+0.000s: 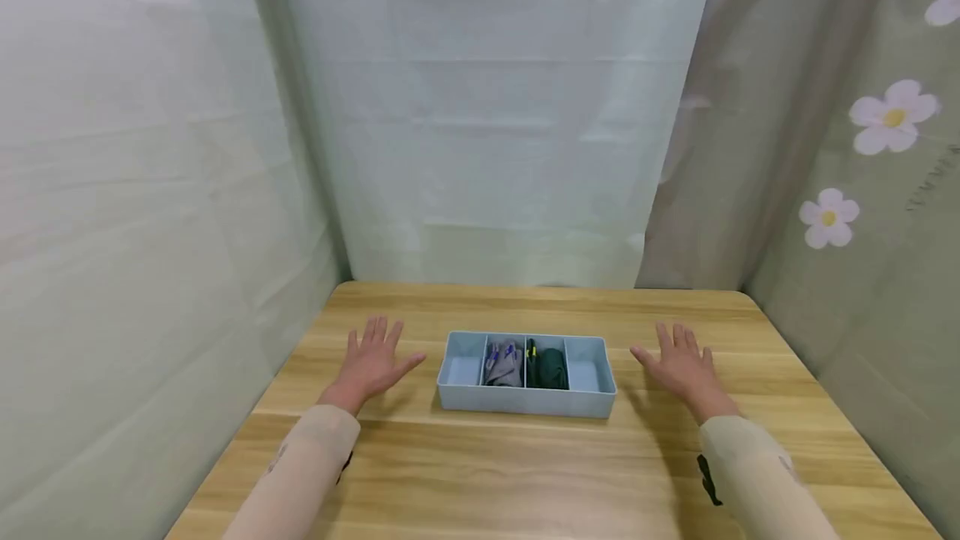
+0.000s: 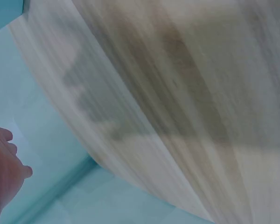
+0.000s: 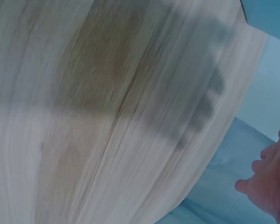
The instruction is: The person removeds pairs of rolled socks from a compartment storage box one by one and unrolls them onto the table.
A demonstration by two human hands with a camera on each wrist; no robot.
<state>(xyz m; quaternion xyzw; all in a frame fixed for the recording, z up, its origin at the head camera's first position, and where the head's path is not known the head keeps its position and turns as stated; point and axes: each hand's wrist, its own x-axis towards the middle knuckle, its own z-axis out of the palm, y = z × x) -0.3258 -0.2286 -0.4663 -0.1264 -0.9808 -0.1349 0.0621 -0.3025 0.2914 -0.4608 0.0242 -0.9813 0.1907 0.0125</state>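
Observation:
Between my two hands, a light blue divided box [image 1: 525, 401] sits on the wooden table. One middle compartment holds a folded grey cloth item [image 1: 505, 365] with blue marks; the other has a dark green bundle [image 1: 552, 369] beside a black strip with yellow on it. Both outer compartments hold nothing. My left hand [image 1: 372, 363] is spread left of the box, apart from it, and holds nothing. On the box's right, my right hand [image 1: 684, 367] is also spread, with nothing in it. Each wrist view catches part of a hand at its edge, raised over the tabletop.
The wooden table [image 1: 480, 473] reaches back to a pale hanging sheet [image 1: 487, 123]. Another pale sheet [image 1: 135, 232] closes off the left side. A greenish curtain with white flowers [image 1: 892, 298] hangs along the right.

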